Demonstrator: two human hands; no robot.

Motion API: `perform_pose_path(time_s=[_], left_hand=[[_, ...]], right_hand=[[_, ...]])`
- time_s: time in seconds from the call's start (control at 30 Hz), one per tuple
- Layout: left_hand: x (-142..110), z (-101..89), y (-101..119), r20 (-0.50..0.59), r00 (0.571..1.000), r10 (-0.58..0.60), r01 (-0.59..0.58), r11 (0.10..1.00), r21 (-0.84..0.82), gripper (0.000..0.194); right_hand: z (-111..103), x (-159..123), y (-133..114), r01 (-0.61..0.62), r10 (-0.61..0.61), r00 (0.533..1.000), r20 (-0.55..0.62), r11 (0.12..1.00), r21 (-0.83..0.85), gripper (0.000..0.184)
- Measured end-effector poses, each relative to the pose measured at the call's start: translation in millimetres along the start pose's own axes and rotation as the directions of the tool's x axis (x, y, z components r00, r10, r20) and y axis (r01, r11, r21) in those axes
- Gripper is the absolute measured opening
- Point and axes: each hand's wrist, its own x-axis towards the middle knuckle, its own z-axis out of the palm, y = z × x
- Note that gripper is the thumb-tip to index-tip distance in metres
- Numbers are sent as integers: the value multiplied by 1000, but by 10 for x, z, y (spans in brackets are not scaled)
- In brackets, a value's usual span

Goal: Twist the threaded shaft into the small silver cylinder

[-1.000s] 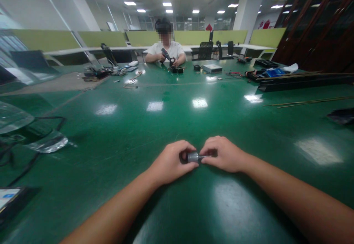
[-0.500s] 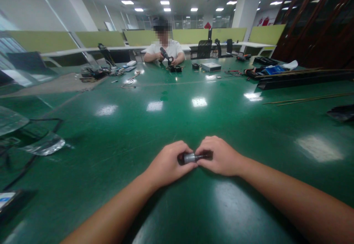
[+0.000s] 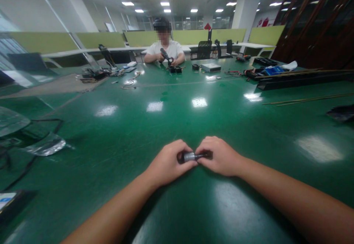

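Observation:
A small dark cylindrical object with a silver-grey band (image 3: 189, 157) lies level between my two hands, close above the green table (image 3: 132, 129). My left hand (image 3: 169, 164) curls round its wider left end, with thumb and fingertips near the band. My right hand (image 3: 222, 157) pinches the narrower dark right part between thumb and fingers. The fingertips of both hands almost meet at the narrow neck beside the band. Both ends of the object are partly covered by the hands, and I cannot make out its exact kind.
A clear plastic bottle (image 3: 48, 143) lies at the left, with a black cable (image 3: 26, 168) beside it. Across the table a person (image 3: 166, 51) holds a power drill (image 3: 165, 54). Thin rods (image 3: 309, 99) and a long black channel (image 3: 301, 82) lie at the right.

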Motion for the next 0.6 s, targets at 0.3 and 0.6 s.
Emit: perform_pose_path(time_s=[0.3, 0.6], left_hand=[[-3, -5, -6, -10, 999, 32, -32, 999, -7, 18], [-10, -4, -20, -11, 999, 49, -49, 999, 3, 18]], right_hand=[[-35, -3, -23, 15, -15, 1000, 11, 1000, 1, 11], [-60, -10, -15, 1, -1, 999, 33, 1000, -13, 11]])
